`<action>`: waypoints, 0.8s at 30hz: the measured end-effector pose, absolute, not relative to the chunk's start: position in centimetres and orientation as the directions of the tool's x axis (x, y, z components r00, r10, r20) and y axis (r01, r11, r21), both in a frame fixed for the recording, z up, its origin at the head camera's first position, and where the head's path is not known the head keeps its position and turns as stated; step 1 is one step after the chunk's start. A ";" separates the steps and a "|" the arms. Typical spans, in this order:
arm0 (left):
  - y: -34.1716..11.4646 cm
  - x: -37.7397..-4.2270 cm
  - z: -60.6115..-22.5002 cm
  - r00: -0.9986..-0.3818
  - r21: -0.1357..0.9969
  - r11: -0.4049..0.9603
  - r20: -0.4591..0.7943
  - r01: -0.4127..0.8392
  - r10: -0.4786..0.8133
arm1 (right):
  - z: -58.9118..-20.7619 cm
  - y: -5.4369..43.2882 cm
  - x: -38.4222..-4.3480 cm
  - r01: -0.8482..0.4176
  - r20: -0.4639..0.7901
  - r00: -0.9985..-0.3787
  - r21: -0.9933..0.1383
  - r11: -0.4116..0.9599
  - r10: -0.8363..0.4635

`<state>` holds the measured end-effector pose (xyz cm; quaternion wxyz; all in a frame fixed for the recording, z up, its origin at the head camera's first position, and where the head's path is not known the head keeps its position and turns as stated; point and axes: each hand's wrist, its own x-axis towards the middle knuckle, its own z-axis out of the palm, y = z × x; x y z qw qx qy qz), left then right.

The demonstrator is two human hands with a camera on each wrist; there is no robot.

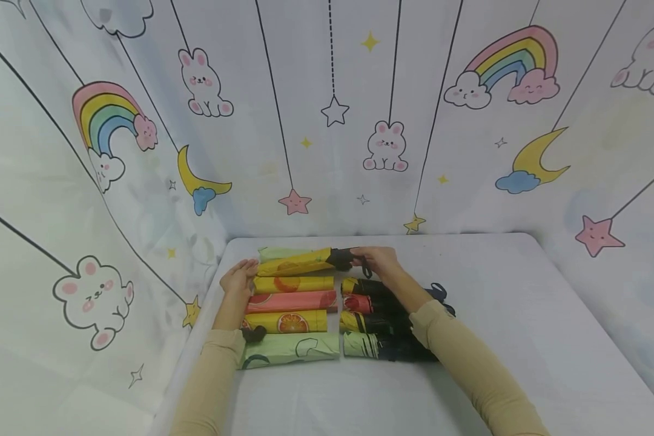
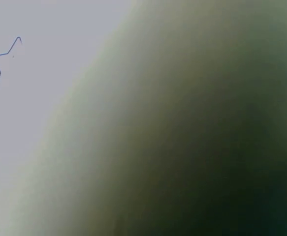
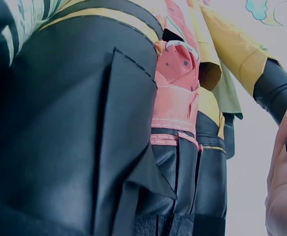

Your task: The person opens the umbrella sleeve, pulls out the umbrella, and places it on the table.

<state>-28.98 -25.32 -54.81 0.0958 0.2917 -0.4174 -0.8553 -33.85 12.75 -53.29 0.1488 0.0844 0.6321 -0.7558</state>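
My left hand (image 1: pixel 238 277) grips the left end of a yellow, orange-printed sleeve (image 1: pixel 294 263). From the sleeve's right end sticks the black end of a folded umbrella (image 1: pixel 339 258) with a dangling wrist loop. My right hand (image 1: pixel 378 260) holds that black end, and in the right wrist view its fingers (image 3: pixel 281 162) curl round it. Below lies a row of fruit-print sleeves: a yellow one (image 1: pixel 294 284), a red one (image 1: pixel 291 301), another yellow one (image 1: pixel 294 321) and a pale green one (image 1: pixel 291 349). The left wrist view is mostly a dark blur.
Right of the sleeves lie several folded umbrellas (image 1: pixel 389 347) with black ends, some under my right forearm. Another pale green sleeve (image 1: pixel 286 252) lies behind the held one. The white table (image 1: pixel 501 315) backs onto a printed curtain (image 1: pixel 327 157).
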 end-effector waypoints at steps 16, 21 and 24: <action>-25.1 -29.2 -54.9 -0.803 0.747 -0.662 -0.433 -0.065 -0.410 | -53.2 14.6 -33.6 0.306 -0.286 -0.949 -0.938 -0.161 -0.136; -25.1 -29.3 -55.0 -0.799 0.729 -0.682 -0.442 -0.056 -0.408 | -53.2 15.1 -33.8 0.319 -0.299 -0.945 -0.930 -0.182 -0.131; -25.1 -29.3 -55.0 -0.801 0.726 -0.685 -0.447 -0.063 -0.399 | -53.2 15.4 -33.9 0.323 -0.304 -0.944 -0.929 -0.180 -0.127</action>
